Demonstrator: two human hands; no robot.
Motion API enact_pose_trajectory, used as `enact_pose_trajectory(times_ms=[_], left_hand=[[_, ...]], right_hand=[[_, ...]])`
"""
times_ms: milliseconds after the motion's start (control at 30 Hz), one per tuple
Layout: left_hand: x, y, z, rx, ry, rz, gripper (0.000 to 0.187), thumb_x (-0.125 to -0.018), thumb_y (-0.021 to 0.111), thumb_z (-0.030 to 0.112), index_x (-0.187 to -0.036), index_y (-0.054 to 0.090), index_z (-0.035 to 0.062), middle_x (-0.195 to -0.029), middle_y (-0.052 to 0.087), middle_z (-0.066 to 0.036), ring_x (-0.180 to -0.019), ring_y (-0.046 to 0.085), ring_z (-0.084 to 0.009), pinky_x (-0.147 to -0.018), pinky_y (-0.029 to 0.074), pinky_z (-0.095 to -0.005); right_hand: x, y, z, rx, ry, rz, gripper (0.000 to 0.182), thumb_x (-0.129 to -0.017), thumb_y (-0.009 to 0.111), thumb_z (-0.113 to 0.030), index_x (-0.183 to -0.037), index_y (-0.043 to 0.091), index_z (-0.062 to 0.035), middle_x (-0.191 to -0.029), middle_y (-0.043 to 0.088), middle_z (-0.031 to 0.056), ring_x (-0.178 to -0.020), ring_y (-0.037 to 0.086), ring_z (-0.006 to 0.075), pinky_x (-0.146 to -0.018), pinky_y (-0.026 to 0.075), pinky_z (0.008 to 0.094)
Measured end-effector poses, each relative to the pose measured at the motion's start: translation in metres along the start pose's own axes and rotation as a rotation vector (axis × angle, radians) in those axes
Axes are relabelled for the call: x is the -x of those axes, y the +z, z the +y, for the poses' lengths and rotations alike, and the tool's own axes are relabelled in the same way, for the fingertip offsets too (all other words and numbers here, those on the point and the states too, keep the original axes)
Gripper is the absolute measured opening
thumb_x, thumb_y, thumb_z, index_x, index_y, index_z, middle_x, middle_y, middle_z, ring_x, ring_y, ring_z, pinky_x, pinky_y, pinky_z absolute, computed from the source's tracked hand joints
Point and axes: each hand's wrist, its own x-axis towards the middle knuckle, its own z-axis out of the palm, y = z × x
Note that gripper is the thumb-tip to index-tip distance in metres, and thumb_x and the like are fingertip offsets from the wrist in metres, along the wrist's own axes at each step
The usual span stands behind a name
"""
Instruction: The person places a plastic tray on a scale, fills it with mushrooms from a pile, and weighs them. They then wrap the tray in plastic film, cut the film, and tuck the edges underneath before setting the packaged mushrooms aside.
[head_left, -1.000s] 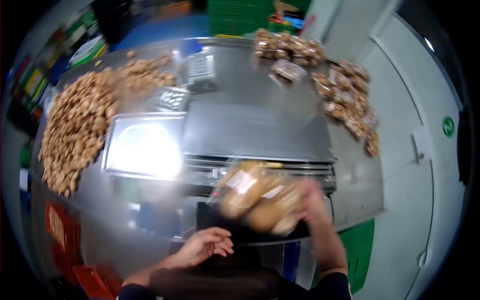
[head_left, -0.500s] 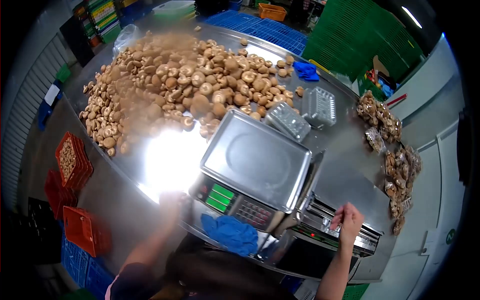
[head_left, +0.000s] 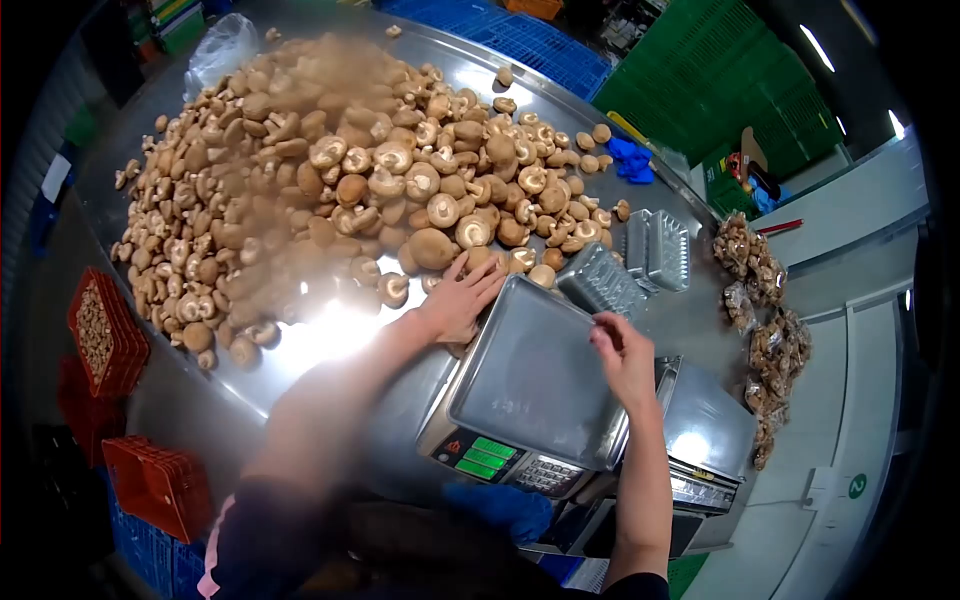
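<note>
My left hand [head_left: 462,302] lies at the near edge of a big heap of brown mushrooms [head_left: 385,185], its fingers stretched over a few of them beside the scale. What is under the palm is hidden. Over the right side of the bare steel weighing scale pan [head_left: 530,370], my right hand [head_left: 628,362] hangs with loosely bent fingers apart and nothing visible in them. Just beyond it are clear plastic trays [head_left: 603,280], with more trays [head_left: 657,248] to their right. Green displays [head_left: 486,457] glow on the scale's front.
Bagged mushrooms [head_left: 770,370] line the table's right side. A steel wrapping machine [head_left: 712,420] stands right of the scale, with a blue cloth [head_left: 505,510] in front. Red crates [head_left: 155,485] stand at lower left; a blue glove [head_left: 630,160] lies at the far edge.
My left hand has moved forward from the scale's front left corner onto the mushrooms. My right hand has gone from the wrapping machine to above the pan's right side. The view has shifted.
</note>
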Motion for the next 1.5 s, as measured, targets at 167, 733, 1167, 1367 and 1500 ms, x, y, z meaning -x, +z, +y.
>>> enact_pose_trajectory(times_ms=[167, 733, 1167, 1367, 1500], left_hand=[[0.042, -0.017, -0.024, -0.084, 0.122, -0.148, 0.068, -0.075, 0.059, 0.034, -0.137, 0.041, 0.0136, -0.149, 0.032, -0.008, -0.141, 0.018, -0.0354, -0.114, 0.012, -0.0516], [0.161, -0.025, 0.019, -0.048, -0.424, -0.107, 0.062, -0.08, 0.065, 0.027, -0.133, 0.042, 0.0067, -0.147, 0.029, -0.02, -0.139, 0.023, -0.0385, -0.11, 0.014, -0.0569], [0.17, -0.072, 0.052, 0.115, -0.564, 0.139, 0.059, -0.074, 0.067, 0.002, -0.128, 0.045, 0.0039, -0.134, 0.044, -0.017, -0.132, 0.034, -0.038, -0.107, 0.032, -0.0448], [0.19, -0.067, 0.076, 0.15, -0.622, 0.074, 0.051, -0.074, 0.066, 0.0, -0.123, 0.05, 0.0035, -0.125, 0.052, -0.019, -0.125, 0.044, -0.0372, -0.102, 0.039, -0.0434], [0.191, -0.07, 0.084, 0.256, -0.7, 0.114, 0.053, -0.076, 0.067, 0.003, -0.125, 0.048, 0.0037, -0.124, 0.053, -0.018, -0.12, 0.049, -0.0346, -0.099, 0.042, -0.0412]], right_hand=[[-0.054, -0.014, 0.103, 0.293, -0.007, 0.116, 0.047, -0.082, 0.068, -0.014, -0.124, 0.051, -0.0003, -0.122, 0.056, 0.0199, -0.109, 0.057, 0.0315, -0.094, 0.044, 0.0386], [-0.085, -0.024, 0.152, 0.585, -0.011, 0.007, 0.097, -0.051, 0.088, -0.031, -0.129, 0.042, 0.0041, -0.118, 0.057, 0.022, -0.114, 0.05, 0.0374, -0.099, 0.04, 0.0407], [-0.09, -0.018, 0.171, 0.754, -0.117, -0.06, 0.102, -0.054, 0.088, -0.036, -0.135, 0.038, 0.0002, -0.133, 0.047, 0.0197, -0.124, 0.043, 0.0346, -0.103, 0.039, 0.0394], [-0.094, -0.02, 0.146, 0.638, -0.067, -0.143, 0.105, -0.053, 0.088, -0.032, -0.138, 0.033, -0.0002, -0.127, 0.05, 0.0211, -0.123, 0.044, 0.0353, -0.104, 0.037, 0.0395], [-0.083, -0.036, 0.126, 0.537, -0.133, 0.024, 0.101, -0.058, 0.085, -0.028, -0.138, 0.032, 0.0006, -0.123, 0.051, 0.0234, -0.116, 0.048, 0.0389, -0.105, 0.036, 0.0405]])
